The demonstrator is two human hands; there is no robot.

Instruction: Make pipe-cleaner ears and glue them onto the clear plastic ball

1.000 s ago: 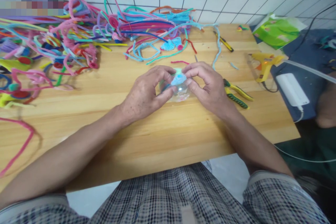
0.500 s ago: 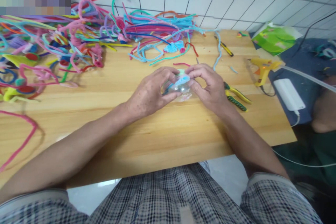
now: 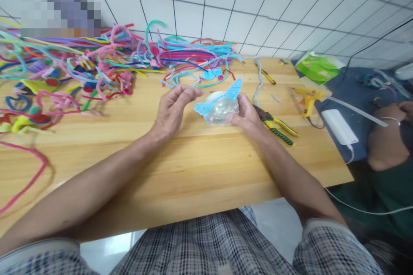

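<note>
Light-blue ribbed fins (image 3: 233,89) stand out on two sides of a transparent ball (image 3: 224,112) in the right hand (image 3: 251,119), one beyond the thumb, the other reaching toward the left hand (image 3: 171,111). Right thumb and fingers are closed around the ball's right side; the left hand is loosely curled, holding nothing that shows, just beside the nearer fin tip. Both fins look to be in place, though whether they are glued or merely resting cannot be told. Beyond the grip, a separate blue ribbed piece (image 3: 211,73) lies apart from the ball, not joined to it. Right of the grip are combination pliers (image 3: 280,129), then a yellow glue gun (image 3: 308,98), unheld; pipe cleaners (image 3: 196,50) are heaped beyond and to the left.
</note>
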